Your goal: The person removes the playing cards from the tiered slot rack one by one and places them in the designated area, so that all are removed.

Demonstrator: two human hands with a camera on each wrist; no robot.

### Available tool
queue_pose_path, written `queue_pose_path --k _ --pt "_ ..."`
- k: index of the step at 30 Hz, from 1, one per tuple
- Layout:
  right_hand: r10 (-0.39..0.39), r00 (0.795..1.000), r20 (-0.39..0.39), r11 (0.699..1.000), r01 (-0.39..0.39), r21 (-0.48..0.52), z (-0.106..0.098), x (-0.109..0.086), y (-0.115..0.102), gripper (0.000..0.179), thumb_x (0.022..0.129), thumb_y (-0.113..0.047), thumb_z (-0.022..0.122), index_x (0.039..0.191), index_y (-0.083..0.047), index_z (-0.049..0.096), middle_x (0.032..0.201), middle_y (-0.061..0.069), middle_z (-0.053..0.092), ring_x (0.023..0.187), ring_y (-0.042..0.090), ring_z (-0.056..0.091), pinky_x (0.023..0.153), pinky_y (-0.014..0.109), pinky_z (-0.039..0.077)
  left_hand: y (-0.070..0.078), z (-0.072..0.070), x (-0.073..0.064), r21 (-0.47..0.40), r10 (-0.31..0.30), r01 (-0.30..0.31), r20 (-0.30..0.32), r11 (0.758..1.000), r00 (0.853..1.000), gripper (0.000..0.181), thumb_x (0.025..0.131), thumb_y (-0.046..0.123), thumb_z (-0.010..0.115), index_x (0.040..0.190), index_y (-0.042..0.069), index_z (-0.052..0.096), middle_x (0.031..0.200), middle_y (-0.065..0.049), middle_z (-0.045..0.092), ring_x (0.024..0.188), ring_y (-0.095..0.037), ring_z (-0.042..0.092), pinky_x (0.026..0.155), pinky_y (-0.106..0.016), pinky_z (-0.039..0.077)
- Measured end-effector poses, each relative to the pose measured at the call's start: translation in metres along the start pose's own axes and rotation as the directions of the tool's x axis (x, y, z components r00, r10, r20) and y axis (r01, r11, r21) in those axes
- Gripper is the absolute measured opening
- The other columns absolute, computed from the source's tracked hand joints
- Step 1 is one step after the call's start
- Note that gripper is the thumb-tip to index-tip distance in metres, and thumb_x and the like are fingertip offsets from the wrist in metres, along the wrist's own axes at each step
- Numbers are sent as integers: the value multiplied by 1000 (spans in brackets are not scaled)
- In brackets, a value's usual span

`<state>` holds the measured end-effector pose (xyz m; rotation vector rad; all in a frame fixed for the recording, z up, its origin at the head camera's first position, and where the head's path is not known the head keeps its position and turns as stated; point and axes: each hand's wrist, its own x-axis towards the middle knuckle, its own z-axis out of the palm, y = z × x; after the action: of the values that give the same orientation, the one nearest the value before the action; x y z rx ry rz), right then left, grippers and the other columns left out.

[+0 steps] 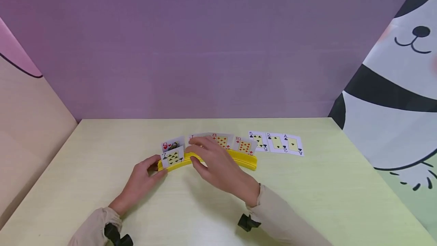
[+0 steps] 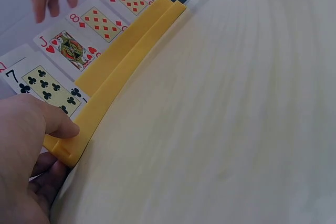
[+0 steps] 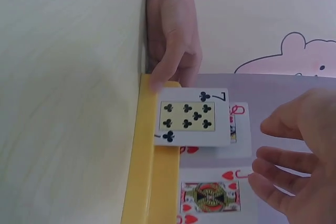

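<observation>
A curved yellow card holder rests on the table. My left hand grips its left end, thumb on the front and fingers behind. The seven of clubs stands in the front slot at that end, overlapping the queen of hearts behind it. Further right, the jack of hearts, eight of diamonds and ten of diamonds stand in the back row. Over the holder's middle, my right hand hovers with loosely bent fingers, nothing between them, near the jack.
Behind the holder's right end, a five, a two and an ace with black suits lie face up in a row. A purple wall rises behind the pale table, with printed side panels left and right.
</observation>
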<state>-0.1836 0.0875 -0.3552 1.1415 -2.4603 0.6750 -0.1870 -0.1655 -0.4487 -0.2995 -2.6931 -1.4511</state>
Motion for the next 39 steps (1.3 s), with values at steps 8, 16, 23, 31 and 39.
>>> queue_pose_path --k 8,16,23,31,39 --pt "24 995 92 999 -20 -41 14 16 -2 21 95 -13 66 114 -13 72 128 4 61 127 22 48 109 35 41 -3 3 4 -26 44 -44 -3 999 999 39 91 9 72 128 4 62 122 -9 64 100 -22 61 89 -32 53" --pt "-8 992 125 999 12 -33 22 17 0 13 94 -9 67 104 -10 76 107 1 66 104 16 56 97 27 48 -4 -1 4 -12 77 -77 -24 997 997 33 90 9 72 123 8 65 117 -6 67 98 -19 63 89 -32 54" --pt "-5 984 181 999 12 -38 34 15 2 17 95 -9 65 108 -8 76 116 4 71 109 19 61 104 31 45 -2 -1 2 -8 78 -78 -22 997 997 32 91 9 72 122 6 66 117 -8 67 98 -19 63 89 -34 53" --pt "-12 986 169 1000 16 -22 42 12 5 16 95 -8 65 107 -7 75 112 2 71 103 16 61 100 28 47 -2 -1 1 -7 73 -73 -26 997 997 31 91 8 72 122 6 66 117 -8 68 98 -18 63 89 -36 53" --pt "12 984 179 1000 -8 -22 39 12 5 16 95 -9 64 109 -7 74 112 2 71 102 17 60 93 26 50 -2 0 1 -20 71 -72 -21 997 997 31 91 7 72 121 6 66 117 -9 67 98 -19 63 89 -36 54"
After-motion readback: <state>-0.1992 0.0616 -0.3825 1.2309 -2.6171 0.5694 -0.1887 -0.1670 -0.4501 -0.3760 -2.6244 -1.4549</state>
